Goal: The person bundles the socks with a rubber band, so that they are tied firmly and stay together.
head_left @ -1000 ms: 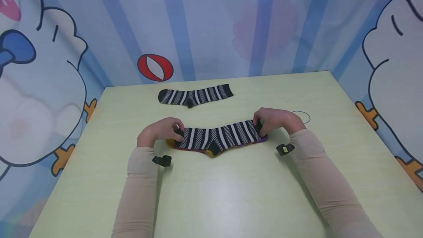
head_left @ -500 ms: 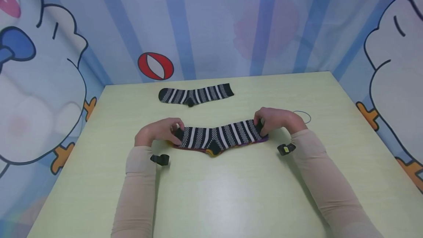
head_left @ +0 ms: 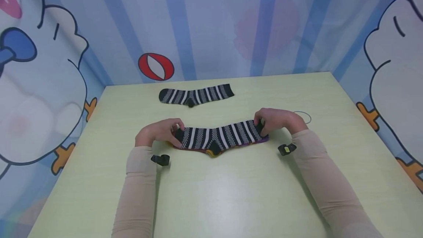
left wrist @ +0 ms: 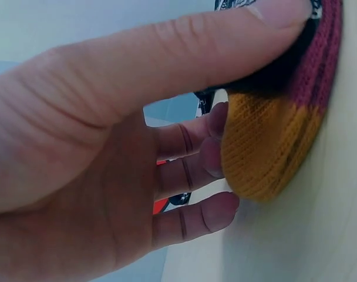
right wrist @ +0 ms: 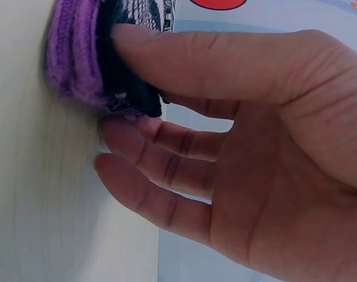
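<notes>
A black-and-white striped sock [head_left: 228,135] lies flat on the table, on top of at least one coloured sock. In the left wrist view the lower layer shows a mustard toe [left wrist: 266,147] and maroon beside it; in the right wrist view, a purple ribbed cuff [right wrist: 78,53]. My left hand [head_left: 160,131] pinches the striped sock at its black toe, thumb on top and the other fingers bent beyond it. At the other end my right hand [head_left: 272,119] pinches the black cuff, its thumb pressing the upper face. The index fingertips are partly hidden.
A matching striped sock [head_left: 198,95] lies farther back on the pale table [head_left: 211,194]. A thin blue loop [head_left: 307,115] rests beside the right wrist. A printed cartoon curtain [head_left: 218,21] stands behind the table's back edge.
My left hand has shifted slightly left at the toe end, and less mustard shows there. The right hand and both striped socks look almost unmoved.
</notes>
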`<state>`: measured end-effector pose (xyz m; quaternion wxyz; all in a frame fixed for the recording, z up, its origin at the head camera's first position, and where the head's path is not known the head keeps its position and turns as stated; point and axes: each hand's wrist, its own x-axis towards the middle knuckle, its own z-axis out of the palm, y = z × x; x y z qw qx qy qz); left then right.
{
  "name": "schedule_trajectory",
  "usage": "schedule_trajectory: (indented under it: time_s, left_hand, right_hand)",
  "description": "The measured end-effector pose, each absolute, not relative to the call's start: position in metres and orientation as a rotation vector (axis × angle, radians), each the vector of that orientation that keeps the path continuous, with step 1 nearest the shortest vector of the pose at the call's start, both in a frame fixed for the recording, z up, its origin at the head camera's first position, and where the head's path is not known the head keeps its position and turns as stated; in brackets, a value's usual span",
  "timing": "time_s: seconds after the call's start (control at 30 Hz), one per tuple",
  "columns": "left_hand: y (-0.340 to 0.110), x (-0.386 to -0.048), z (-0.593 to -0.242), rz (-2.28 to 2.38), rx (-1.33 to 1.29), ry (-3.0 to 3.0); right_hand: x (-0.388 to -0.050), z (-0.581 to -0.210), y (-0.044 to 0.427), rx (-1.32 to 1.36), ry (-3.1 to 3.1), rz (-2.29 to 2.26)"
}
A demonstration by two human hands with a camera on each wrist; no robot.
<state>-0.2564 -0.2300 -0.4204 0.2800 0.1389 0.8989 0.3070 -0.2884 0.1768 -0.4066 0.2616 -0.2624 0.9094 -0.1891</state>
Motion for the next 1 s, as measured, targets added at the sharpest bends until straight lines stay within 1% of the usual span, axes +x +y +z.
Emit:
schedule_trajectory:
  time_s: [0.47, 0.7, 0.83, 1.0]
  left_hand:
    - [-0.229, -0.265, -0.416, 0.790, 0.399, 2.423]
    - [-0.231, -0.260, -0.415, 0.812, 0.431, 2.458]
    - [-0.240, -0.260, -0.416, 0.811, 0.484, 2.496]
    - [-0.247, -0.268, -0.410, 0.804, 0.572, 2.489]
  right_hand:
    - [-0.291, -0.398, 0.179, -0.746, 2.466, -0.493]
    - [-0.290, -0.396, 0.181, -0.746, 2.513, -0.513]
    - [-0.296, -0.396, 0.174, -0.774, 2.570, -0.582]
    - [-0.309, -0.391, 0.155, -0.793, 2.592, -0.638]
